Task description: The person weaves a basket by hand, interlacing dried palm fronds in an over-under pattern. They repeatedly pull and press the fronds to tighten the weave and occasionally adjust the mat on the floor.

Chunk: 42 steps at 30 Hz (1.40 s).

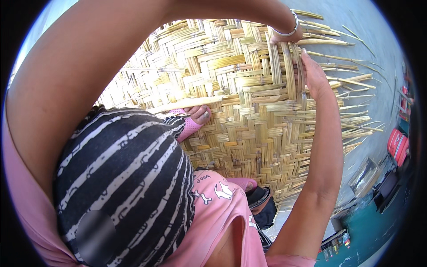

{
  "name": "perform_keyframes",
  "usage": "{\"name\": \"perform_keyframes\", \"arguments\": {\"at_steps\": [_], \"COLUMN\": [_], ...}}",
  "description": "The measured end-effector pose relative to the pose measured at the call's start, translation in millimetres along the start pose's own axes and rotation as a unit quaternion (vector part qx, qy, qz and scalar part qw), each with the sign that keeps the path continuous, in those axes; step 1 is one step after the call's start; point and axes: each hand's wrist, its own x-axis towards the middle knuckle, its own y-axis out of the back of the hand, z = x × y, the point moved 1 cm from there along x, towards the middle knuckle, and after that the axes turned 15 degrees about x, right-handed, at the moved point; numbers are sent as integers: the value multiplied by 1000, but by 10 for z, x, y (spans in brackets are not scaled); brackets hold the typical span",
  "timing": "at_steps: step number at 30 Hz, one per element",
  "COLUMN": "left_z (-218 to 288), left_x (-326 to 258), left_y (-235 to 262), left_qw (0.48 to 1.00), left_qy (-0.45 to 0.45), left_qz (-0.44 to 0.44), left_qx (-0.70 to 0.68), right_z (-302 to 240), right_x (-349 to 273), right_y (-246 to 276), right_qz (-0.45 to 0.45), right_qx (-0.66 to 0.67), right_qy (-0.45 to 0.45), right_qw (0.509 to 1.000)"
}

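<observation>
A large woven mat (249,133) of flattened straw-coloured reed strips spreads over the floor. My left hand (288,37), with a silver bangle at its wrist, is closed at the upper ends of several raised reed strips (290,71) near the mat's right side. Below it, my right hand (314,74) grips the same bundle from the right, thumb up along the strips and fingers partly hidden behind them. The strips lie across the weave toward me. One loose reed strip (191,104) rests on the mat by my foot.
Unwoven reed ends (356,82) stick out past the mat's right edge onto the grey floor (373,49). My foot in a pink sandal (191,127) is on the mat. A red container (397,144) and a clear plastic package (365,174) stand at the right.
</observation>
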Motion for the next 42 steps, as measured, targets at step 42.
{"name": "perform_keyframes", "arguments": {"at_steps": [42], "left_z": [2311], "left_x": [-1769], "left_y": [-1544], "left_qw": [936], "left_qy": [279], "left_qz": [189], "left_qx": [-100], "right_z": [-79], "right_x": [-134], "right_y": [-363], "right_qz": [-100], "right_qx": [118], "right_qy": [-71], "right_qw": [985]}}
